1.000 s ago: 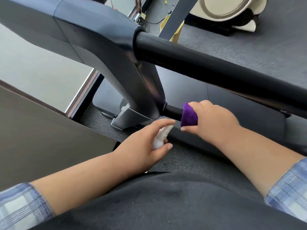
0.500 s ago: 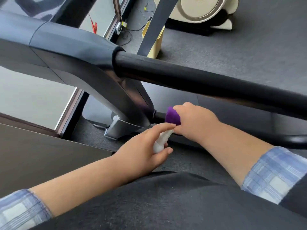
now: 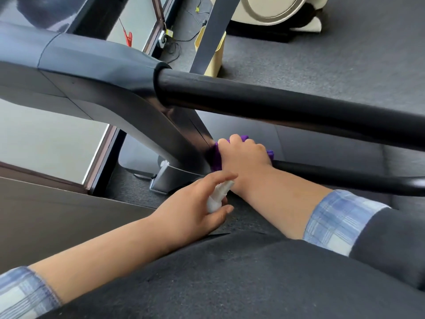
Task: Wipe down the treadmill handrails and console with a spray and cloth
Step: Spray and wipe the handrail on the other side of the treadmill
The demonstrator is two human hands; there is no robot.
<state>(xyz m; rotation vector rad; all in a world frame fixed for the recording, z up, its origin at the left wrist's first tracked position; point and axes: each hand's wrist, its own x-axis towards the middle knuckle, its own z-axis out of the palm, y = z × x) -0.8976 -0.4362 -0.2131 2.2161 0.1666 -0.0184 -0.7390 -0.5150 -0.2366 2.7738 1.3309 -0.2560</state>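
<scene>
Down low, the right hand is clenched around a purple cloth, which is wrapped over the thin lower rail right where it meets the slanted upright. Purple shows on both sides of the fist, so the cloth seems to go most of the way round the bar. The left hand grasps a small white spray bottle just beside the right wrist, forefinger laid along its top and the nozzle aimed toward the joint (whether any mist is coming out cannot be seen).

To do this step well, I would twist the cloth around the bar at the joint first, since grime likely collects in that corner, then draw it outward along the rail in one firm pull with the fist closed all the way round. A light spray onto the cloth, not the frame, should keep liquid out of the seam. The thick upper handrail runs above the hands, untouched at this moment, and the console is out of view, so a fair part of the job probably remains.
</scene>
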